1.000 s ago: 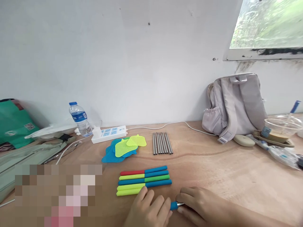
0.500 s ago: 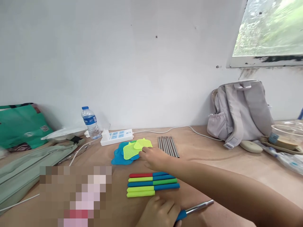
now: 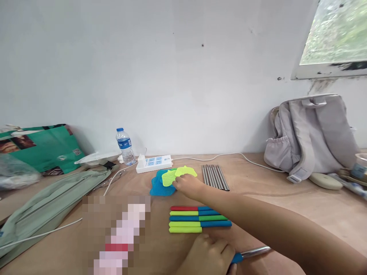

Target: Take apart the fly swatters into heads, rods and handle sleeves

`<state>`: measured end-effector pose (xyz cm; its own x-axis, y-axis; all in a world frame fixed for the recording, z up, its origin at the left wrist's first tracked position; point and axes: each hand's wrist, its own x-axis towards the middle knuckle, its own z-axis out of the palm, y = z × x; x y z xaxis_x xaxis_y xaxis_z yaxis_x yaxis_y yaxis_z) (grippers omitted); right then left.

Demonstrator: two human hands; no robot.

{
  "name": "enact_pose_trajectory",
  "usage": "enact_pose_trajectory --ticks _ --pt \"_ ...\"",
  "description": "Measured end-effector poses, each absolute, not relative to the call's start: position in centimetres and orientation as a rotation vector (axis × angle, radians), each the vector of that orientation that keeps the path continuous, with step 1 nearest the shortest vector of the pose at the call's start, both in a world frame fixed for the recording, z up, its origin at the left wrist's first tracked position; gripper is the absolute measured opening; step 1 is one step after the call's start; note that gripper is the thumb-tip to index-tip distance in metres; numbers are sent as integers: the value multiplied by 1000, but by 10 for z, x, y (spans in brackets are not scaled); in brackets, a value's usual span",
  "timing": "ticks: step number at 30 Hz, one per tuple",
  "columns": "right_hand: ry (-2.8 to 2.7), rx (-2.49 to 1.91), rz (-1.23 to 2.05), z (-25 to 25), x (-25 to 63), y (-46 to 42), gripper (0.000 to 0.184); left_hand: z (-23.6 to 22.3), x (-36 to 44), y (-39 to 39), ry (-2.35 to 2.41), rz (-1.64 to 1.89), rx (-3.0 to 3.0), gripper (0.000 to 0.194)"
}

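My left hand [image 3: 210, 254] is closed around a telescopic rod [image 3: 255, 252] with a blue grip and a shiny metal shaft pointing right. My right hand [image 3: 187, 185] reaches over to a pile of plastic mesh fly swatter heads. Its bent fingertips are at the near edge of a yellow-green swatter head [image 3: 169, 178]; a second yellow-green head [image 3: 186, 172] lies just behind. Beneath them are blue mesh heads [image 3: 163, 187]. Coloured handle grips [image 3: 185, 219] in red, yellow, blue and green lie in rows under my right forearm, which partly covers them.
Several metal rods [image 3: 215, 177] lie side by side behind my right wrist. A white power strip [image 3: 155, 163] and a water bottle [image 3: 125, 147] stand near the wall. To the right is a grey backpack [image 3: 309, 133]; to the left, a green bag [image 3: 48, 149]. A pixelated patch covers the front left.
The view has turned left, so everything sits further right. My right fingertips have shifted slightly left over the swatter heads. The left hand keeps hold of the rod.
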<state>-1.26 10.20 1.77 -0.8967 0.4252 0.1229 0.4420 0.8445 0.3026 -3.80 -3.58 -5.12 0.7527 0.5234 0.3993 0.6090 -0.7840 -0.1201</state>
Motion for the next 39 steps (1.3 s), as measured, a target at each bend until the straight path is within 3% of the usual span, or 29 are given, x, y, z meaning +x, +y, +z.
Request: enact_pose_trajectory --ticks 4,9,12,14,18,24,28,32,39 --pt "-2792 -665 -395 37 0 101 15 -51 -39 -36 -907 -532 -2679 15" --pt "-2244 -727 254 58 49 83 8 -50 -43 -37 -898 -504 -2670 14" --pt "-1902 -591 695 55 102 68 12 -48 -48 -36 -877 -500 -2670 13" --pt "-1706 -598 823 47 142 57 27 -48 -50 -36 -877 -529 -2659 13" --pt "-1555 -960 744 20 224 30 17 -48 -51 -37 -934 -586 -2636 8" --pt "-1706 -1309 831 -20 297 -14 39 -35 -52 -40 -1088 -656 -2699 9" --pt "-2083 -1510 443 -33 295 -30 39 -27 -54 -41 -1176 -637 -2735 10" --pt "-2488 -1415 241 -22 276 -37 36 -26 -53 -41 -1192 -650 -2709 13" --pt "-2737 -1084 342 13 258 -8 42 -30 -45 -46 -981 -687 -2711 12"
